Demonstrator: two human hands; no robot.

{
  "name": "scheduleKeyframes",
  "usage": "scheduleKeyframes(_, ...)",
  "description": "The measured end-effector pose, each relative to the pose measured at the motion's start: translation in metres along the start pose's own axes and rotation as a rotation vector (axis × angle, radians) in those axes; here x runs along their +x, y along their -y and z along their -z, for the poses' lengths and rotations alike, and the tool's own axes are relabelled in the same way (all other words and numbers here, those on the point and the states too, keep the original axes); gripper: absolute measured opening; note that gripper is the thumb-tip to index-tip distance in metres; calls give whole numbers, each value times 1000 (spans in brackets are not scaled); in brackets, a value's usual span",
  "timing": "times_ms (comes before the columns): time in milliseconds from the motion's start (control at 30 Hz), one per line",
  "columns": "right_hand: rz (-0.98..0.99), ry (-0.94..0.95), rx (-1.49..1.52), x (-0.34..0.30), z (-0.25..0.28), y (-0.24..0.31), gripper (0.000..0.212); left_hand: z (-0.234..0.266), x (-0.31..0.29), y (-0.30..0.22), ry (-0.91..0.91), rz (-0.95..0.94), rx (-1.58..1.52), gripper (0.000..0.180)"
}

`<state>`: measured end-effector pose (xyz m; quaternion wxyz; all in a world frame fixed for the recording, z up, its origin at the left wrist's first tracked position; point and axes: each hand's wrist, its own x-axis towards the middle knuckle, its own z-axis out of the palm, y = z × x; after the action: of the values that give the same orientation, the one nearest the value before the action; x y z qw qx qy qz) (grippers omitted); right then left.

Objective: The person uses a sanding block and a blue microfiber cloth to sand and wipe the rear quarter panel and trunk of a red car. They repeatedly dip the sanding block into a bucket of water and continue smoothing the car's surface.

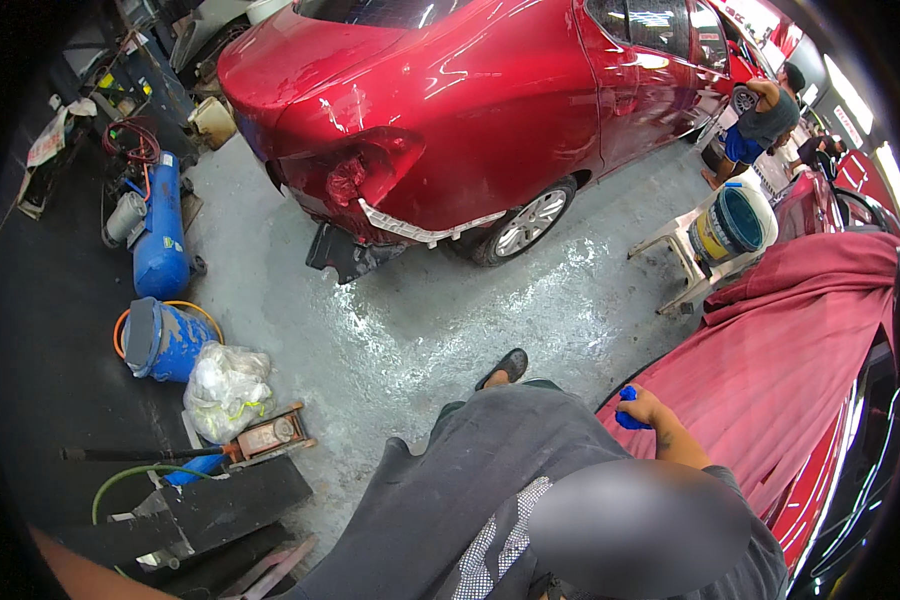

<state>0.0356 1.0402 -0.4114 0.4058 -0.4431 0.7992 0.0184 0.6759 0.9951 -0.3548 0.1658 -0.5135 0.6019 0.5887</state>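
Neither of my hands shows. Only a strip of bare forearm (90, 572) crosses the lower left corner, and its hand end is lost in the dark rim. Right below me a co-worker in a grey shirt (490, 480) bends forward, one sandalled foot (503, 368) on the wet floor. That person's hand (642, 407) is closed on a small blue block (627, 420) and rests on the red body panel (770, 360) of a car at the right.
A red car (450, 100) with its rear bumper off stands ahead. At the left are a blue compressor (160, 230), a blue drum (170, 342), a white plastic bag (226, 388) and a floor jack (265, 438). A white chair (682, 245) holds a bucket (735, 220). Another person (765, 120) stands far right.
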Motion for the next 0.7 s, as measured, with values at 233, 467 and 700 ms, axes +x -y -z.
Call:
scheduleKeyframes(233,-17,43,-15,-30,-11,-14,67,11,-5,-6,57,-53,61,24)
scheduleKeyframes(467,-121,15,-26,-42,12,-45,73,46,-72,-50,154,-383,301,27)
scheduleKeyframes(700,-192,27,-41,-61,36,-45,74,110,-304,-146,358,-1559,915,30)
